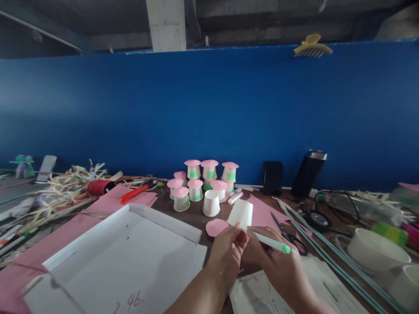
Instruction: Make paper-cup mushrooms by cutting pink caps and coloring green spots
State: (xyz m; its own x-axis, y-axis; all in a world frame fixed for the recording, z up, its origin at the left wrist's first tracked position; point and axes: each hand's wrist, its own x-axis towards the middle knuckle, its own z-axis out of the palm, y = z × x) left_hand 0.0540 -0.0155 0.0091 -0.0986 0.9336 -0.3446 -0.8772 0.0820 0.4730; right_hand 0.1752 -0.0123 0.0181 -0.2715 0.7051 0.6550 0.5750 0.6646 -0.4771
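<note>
Both hands are seen low in the middle of the frame, close together. A white paper cup [241, 213] is held tipped on its side by the left hand [225, 253], with the fingers [236, 233] pinched on its lower edge. A green-capped marker [271, 243] is gripped by the right hand [278, 264], fingers closed around it, with the writing tip up against the cup. The green cap end is pointed to the right.

Just under the cup, a pink paper circle [216, 227] is laid flat on the table [193, 216]. Behind it, one plain white cup [211, 203] is stood upside down. A group of cups with pink tops [203, 179] is stood behind that, some with green bands.

In the lower left, a white box lid [131, 257] is laid open side up, and nothing is seen inside it. Pink paper sheets [108, 203] are spread beside it. In the lower right, a white bowl [376, 250] is set down; what is in it cannot be told. Black scissors [290, 235] are laid just right of the hands. A black tumbler [307, 173] is leaned at the blue wall [209, 109].
</note>
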